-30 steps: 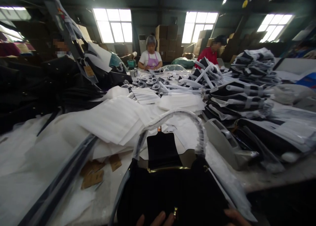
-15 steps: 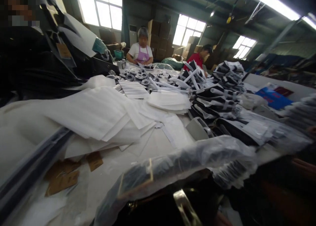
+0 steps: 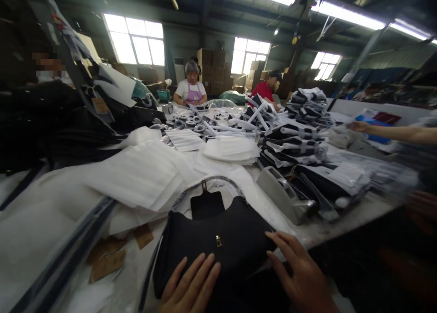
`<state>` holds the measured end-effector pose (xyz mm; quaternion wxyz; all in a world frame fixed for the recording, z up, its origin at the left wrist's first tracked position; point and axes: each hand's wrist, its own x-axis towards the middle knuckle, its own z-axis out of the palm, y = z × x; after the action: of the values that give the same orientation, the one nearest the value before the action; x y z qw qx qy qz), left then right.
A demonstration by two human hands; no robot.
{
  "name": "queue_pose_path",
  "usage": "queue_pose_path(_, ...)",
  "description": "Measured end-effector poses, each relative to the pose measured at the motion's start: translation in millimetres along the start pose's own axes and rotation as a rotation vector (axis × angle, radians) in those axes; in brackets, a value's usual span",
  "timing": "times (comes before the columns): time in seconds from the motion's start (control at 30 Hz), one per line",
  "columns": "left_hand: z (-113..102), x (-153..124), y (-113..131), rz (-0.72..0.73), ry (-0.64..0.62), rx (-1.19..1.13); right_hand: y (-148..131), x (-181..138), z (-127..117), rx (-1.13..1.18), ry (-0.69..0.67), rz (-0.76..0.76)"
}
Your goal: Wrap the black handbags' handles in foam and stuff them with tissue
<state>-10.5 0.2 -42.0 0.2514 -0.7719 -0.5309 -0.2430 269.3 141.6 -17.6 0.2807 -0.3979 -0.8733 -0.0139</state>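
Both hands lie open on a black handbag [image 3: 205, 235]; the left hand [image 3: 191, 285] rests flat on its lower front with the fingers spread, and the right hand [image 3: 300, 276] lies on its right edge with the fingertips on the leather; neither hand closes around anything. The handbag lies flat on the worktop [image 3: 358, 208], at the near edge and directly before the person; its gold clasp [image 3: 218, 241] faces up between the two hands, and its wrapped handle [image 3: 208, 183] arches away over the white foam sheets [image 3: 136, 171].

By my judgement the step in hand is to press and steady the handbag on the surface, not to carry it; the palms are on top only, so any lifting would call for fingers curled under an edge or around the handle.

Just to the right of the handbag stands a grey tape dispenser [image 3: 283, 194]; behind it are stacks of wrapped bags [image 3: 300, 140]; brown paper tags [image 3: 105, 258] lie at the left. Another person's arm [image 3: 392, 131] reaches in from the right, well apart from the handbag.
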Motion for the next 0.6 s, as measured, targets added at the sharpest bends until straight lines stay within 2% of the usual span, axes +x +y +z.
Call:
queue_pose_path(0.07,-5.6,13.5,-20.0,0.045,-0.043,0.046,0.5,27.2,-5.0,-0.028,-0.032,-0.123)
queue_pose_path(0.13,-11.5,24.5,-30.4,0.032,-0.149,0.04,-3.0,48.7,-9.6,-0.008,-0.14,-0.289)
queue_pose_path(0.23,-18.8,38.1,-30.2,-0.027,-0.362,-0.003,-14.8,71.9,-11.5,0.101,-0.399,-0.521)
queue_pose_path(0.33,-18.9,46.6,-25.5,-0.068,-0.486,-0.043,-27.0,86.3,-3.0,0.218,-0.558,-0.599)
queue_pose_path(0.43,-6.4,41.6,-26.2,-0.049,-0.482,0.029,-31.5,89.2,15.7,0.228,-0.558,-0.569)
queue_pose_path(0.6,27.8,4.7,-27.4,0.102,-0.296,0.162,-19.1,64.1,52.5,0.208,-0.429,-0.669)
